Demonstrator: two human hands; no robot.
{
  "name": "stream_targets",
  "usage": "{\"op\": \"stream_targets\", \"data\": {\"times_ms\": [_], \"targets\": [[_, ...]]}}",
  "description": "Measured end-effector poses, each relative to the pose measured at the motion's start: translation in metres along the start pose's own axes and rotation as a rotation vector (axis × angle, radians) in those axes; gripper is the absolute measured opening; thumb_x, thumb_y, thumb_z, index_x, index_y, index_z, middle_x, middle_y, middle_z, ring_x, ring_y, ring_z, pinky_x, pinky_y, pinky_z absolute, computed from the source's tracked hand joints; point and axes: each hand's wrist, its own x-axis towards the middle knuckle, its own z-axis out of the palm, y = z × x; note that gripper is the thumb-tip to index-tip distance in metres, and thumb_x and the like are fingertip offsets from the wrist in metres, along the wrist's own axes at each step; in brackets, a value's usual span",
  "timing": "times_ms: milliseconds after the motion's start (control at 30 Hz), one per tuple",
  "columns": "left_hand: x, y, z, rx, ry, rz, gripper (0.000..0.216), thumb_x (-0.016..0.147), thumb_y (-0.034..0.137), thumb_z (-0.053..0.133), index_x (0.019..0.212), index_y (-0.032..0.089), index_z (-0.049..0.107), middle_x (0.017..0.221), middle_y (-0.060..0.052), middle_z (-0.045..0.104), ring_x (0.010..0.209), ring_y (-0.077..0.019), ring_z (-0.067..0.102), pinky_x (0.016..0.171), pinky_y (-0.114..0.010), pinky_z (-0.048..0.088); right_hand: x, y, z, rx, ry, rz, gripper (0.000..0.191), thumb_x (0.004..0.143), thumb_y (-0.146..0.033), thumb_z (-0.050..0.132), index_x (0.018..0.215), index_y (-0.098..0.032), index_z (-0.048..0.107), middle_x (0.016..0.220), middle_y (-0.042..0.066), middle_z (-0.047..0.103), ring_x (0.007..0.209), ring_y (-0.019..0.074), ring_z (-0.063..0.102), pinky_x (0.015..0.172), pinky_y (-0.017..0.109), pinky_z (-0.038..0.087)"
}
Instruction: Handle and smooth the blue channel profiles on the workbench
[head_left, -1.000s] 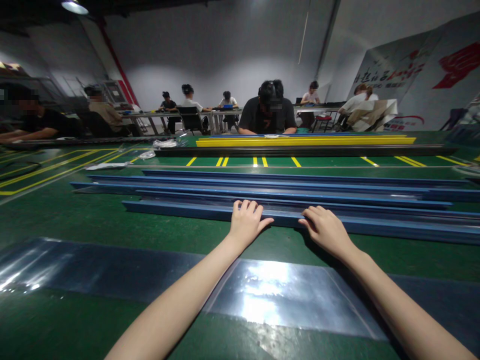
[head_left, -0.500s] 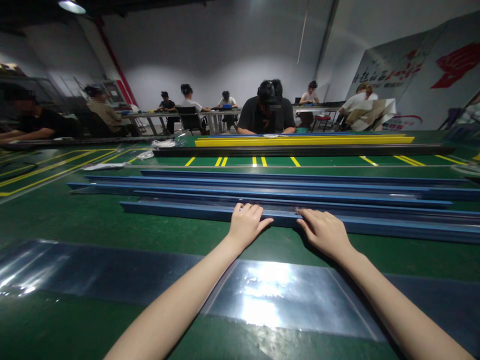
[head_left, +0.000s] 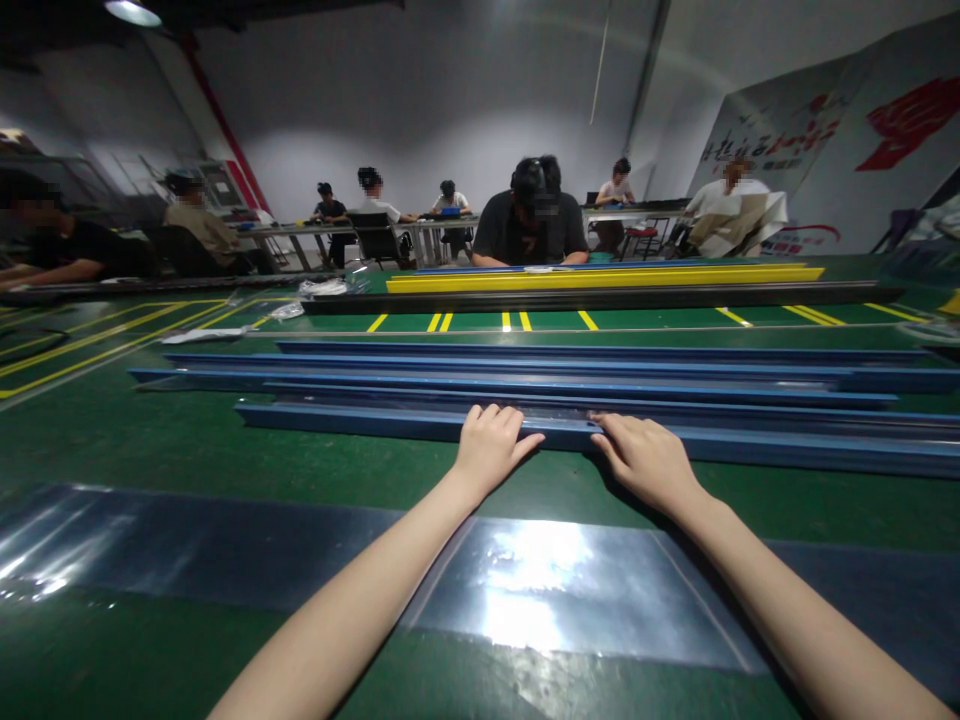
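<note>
Both my hands rest on the nearest of several long blue rails (head_left: 352,421) that lie across the green table (head_left: 150,440). My left hand (head_left: 491,447) has its fingers curled over the rail's top edge, thumb stretched to the right. My right hand (head_left: 645,458) grips the same rail a little further right, fingers bent over it. A clear plastic sheet (head_left: 555,585) lies flat on the table under my forearms.
More blue rails (head_left: 600,375) are stacked behind the near one. A yellow rail (head_left: 600,279) and a dark rail (head_left: 600,297) lie further back, where a person in a black shirt (head_left: 534,225) sits facing me. Other people sit at tables left and behind.
Both hands stay on the near blue rail. The view has shifted slightly; the rail and hands sit almost where they were.
</note>
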Motion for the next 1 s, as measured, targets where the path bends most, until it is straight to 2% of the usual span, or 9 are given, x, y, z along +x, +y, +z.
{"op": "stream_targets", "data": {"times_ms": [1000], "targets": [[0.0010, -0.0004, -0.0005, 0.034, -0.011, 0.002, 0.039, 0.084, 0.051, 0.040, 0.072, 0.018, 0.056, 0.072, -0.004, 0.062, 0.072, -0.0186, 0.052, 0.066, -0.032, 0.030, -0.0011, -0.0005, 0.0006, 0.025, 0.018, -0.014, 0.036, 0.089, -0.034, 0.032, 0.105, -0.015, 0.057, 0.102, 0.008, 0.065, 0.090, 0.0198, 0.058, 0.073, 0.029, 0.036]]}}
